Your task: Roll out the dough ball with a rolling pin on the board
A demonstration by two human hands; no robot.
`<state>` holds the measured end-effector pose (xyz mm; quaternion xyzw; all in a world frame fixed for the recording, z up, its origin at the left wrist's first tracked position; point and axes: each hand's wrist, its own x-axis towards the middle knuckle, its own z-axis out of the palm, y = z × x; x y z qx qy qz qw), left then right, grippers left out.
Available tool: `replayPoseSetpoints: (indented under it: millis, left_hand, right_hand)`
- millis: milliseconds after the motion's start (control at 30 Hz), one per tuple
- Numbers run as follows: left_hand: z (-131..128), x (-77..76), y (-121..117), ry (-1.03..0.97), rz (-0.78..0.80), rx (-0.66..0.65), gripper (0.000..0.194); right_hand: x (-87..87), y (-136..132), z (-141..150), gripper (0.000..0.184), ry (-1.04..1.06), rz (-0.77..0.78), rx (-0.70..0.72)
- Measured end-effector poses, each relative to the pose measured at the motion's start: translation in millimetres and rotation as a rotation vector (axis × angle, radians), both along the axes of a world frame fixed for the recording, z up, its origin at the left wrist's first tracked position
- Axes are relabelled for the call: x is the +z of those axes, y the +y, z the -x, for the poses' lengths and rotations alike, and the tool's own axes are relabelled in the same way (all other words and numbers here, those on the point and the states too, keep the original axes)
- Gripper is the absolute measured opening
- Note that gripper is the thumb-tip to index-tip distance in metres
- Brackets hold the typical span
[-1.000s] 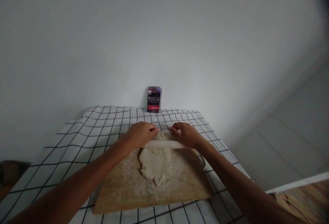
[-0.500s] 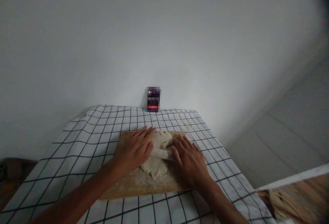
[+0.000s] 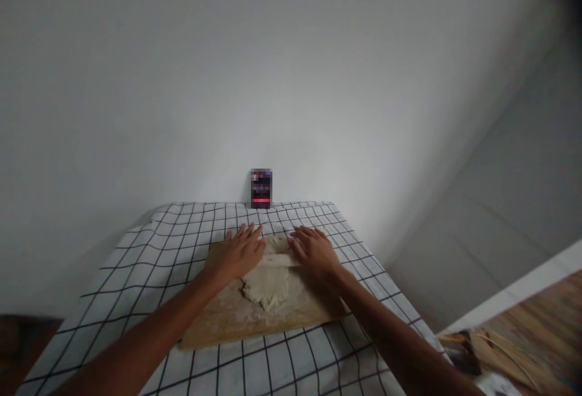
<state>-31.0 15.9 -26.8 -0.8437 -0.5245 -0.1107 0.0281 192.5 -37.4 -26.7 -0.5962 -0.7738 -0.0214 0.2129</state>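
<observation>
A pale, floured rolling pin (image 3: 278,260) lies crosswise over a flattened piece of dough (image 3: 269,287) with a ragged near edge. My left hand (image 3: 240,252) rests palm down on the pin's left end, fingers stretched forward and slightly apart. On its right end lies my right hand (image 3: 315,250), also palm down, with the fingers reaching forward over the pin. Both ends of the pin are hidden under my hands. The dough sits on a wooden board (image 3: 218,326) dusted with flour.
A white cloth with black checks (image 3: 150,268) covers the table. At the far edge, a dark pixelated upright object (image 3: 261,190) leans on the white wall (image 3: 291,80). To the lower right, below the table, are a wooden floor (image 3: 545,323) and some cardboard-like material (image 3: 504,359).
Both hands have pushed the rolling pin away from me, toward the dough's far side. More of the dough's near part shows. The camera view has shifted slightly.
</observation>
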Motion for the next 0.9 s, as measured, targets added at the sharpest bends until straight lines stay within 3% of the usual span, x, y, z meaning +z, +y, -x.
replayPoseSetpoints:
  millis: [100,200,367,567,767,900]
  left_hand:
    - [-6,2.1,29,0.004,0.077,0.077,0.05]
    - [-6,4.2,46,-0.011,0.055,0.096,0.041]
    - [-9,15.8,50,-0.05,-0.096,0.152,0.031]
    - [-16,27.7,46,-0.066,-0.285,0.091,0.027]
    - [-14,15.8,45,-0.045,-0.281,0.014,0.026]
    - [-11,7.6,38,-0.098,-0.212,0.028,0.028]
  right_hand:
    - [16.4,44,-7,0.046,0.033,0.098,0.049]
    - [30.1,80,-8,0.051,-0.008,0.156,0.106]
    - [28.0,113,-5,0.052,-0.059,0.132,0.119]
    - [10.1,110,-13,0.056,-0.018,0.187,0.132]
    - [2.9,89,-14,0.045,-0.052,0.195,0.066]
    - [3.1,70,-10,0.044,-0.059,0.172,-0.005]
